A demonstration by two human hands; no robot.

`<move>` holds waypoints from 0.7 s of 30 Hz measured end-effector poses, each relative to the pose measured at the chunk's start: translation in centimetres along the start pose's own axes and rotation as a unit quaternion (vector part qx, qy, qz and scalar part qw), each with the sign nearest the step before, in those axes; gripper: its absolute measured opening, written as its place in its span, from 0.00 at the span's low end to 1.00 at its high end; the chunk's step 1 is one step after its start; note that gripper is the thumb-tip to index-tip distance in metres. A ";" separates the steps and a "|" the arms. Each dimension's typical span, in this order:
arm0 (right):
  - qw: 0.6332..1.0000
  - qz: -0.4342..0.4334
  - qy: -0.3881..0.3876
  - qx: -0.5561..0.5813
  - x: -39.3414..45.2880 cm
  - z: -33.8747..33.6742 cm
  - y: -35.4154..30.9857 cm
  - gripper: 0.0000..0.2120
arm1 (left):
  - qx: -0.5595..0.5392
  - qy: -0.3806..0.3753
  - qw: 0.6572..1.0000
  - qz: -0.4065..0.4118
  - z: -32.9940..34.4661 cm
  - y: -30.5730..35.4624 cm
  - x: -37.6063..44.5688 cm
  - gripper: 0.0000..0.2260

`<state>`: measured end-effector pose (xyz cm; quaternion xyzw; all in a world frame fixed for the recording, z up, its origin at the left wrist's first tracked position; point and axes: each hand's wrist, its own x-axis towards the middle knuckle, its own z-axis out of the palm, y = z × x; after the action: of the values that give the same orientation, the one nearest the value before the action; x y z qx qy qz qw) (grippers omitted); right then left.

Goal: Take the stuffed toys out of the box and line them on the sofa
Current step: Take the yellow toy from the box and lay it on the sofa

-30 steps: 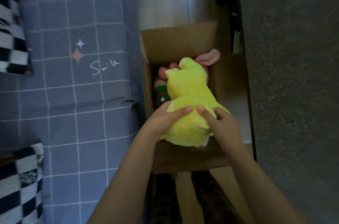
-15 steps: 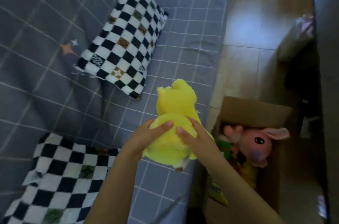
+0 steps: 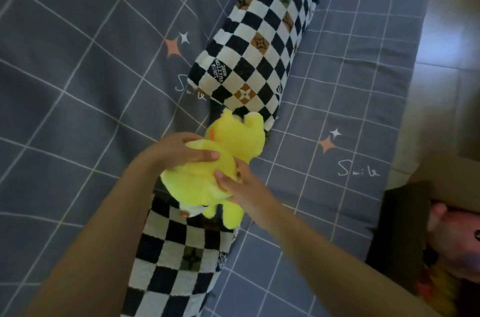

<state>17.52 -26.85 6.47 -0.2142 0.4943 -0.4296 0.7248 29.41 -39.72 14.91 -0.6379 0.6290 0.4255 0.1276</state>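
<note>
Both forearms enter from the bottom edge and meet mid-frame on a yellow stuffed toy (image 3: 207, 176). Left hand (image 3: 176, 153) lies over the toy's rounded upper side, fingers (image 3: 205, 155) curled onto the plush. Right hand (image 3: 244, 187) grips it from the right and under side, fingertips pressed into the fabric. So both hands are closed around the toy; it is held between them, apparently just above the sofa, contact with the surface can't be told.

The toy is seen from the back or side, head end with two small ears pointing away toward the far pillow, one leg hanging down at the near end, a small orange tag at the neck, a white patch near the bottom.

Directly under it, a near checkered pillow (image 3: 176, 259), black and white, runs down to the bottom edge. Just beyond the toy's ears sits a far checkered pillow (image 3: 257, 44), same pattern with brown motifs, lying at a slant; the toy is between the two pillows.

All of this is on the sofa (image 3: 78, 70), covered in grey-blue grid fabric with star marks and "Smile" lettering.

Right edge: cardboard box (image 3: 405, 223) on the floor beside the sofa, flap open, with a pink stuffed toy (image 3: 452, 233) partly visible inside, blurred. Tiled floor (image 3: 446, 52) beyond.
</note>
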 end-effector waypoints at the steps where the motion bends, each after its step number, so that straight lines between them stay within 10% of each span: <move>1: 1.000 -0.006 -0.001 -0.029 0.8 0.6 0.6 0.33 | 0.033 -0.006 0.999 0.007 -0.3 -0.9 1.0 0.30; 7: 0.979 0.033 0.044 -0.195 3.9 1.2 5.1 0.30 | 0.021 -0.070 0.997 -0.003 4.2 -7.7 4.1 0.39; 21: 0.993 0.104 0.029 0.038 5.3 2.6 6.7 0.29 | 0.092 -0.136 0.986 -0.041 1.9 -6.9 4.7 0.27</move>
<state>23.35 -27.92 -0.24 -0.1214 0.5181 -0.3761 0.7585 34.22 -40.43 7.87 -0.5852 0.6154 0.4428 0.2878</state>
